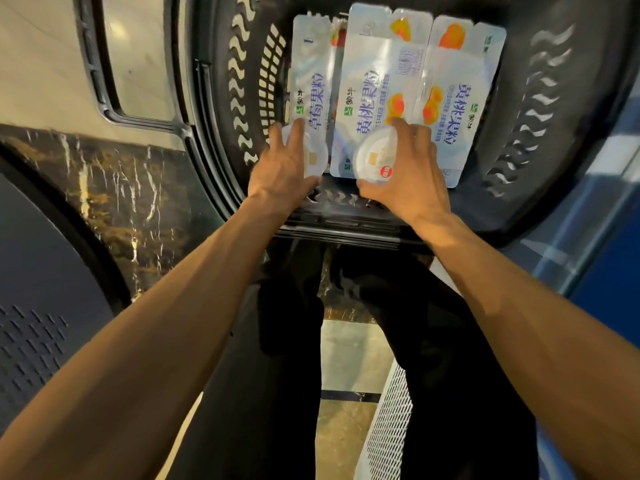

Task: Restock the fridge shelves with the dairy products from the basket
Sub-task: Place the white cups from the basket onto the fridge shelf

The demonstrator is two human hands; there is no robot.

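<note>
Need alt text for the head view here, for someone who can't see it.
Two bare hands reach into a black plastic basket, each gripping a small round white tub: left hand on the left tub, right hand on the right tub. Three flat yogurt multipacks lie side by side in the basket.

Three packs lie side by side in the basket: left pack, middle pack, right pack. At their near ends, the left cup sits in the left hand, and the right cup in the right hand, on the middle pack.
</note>
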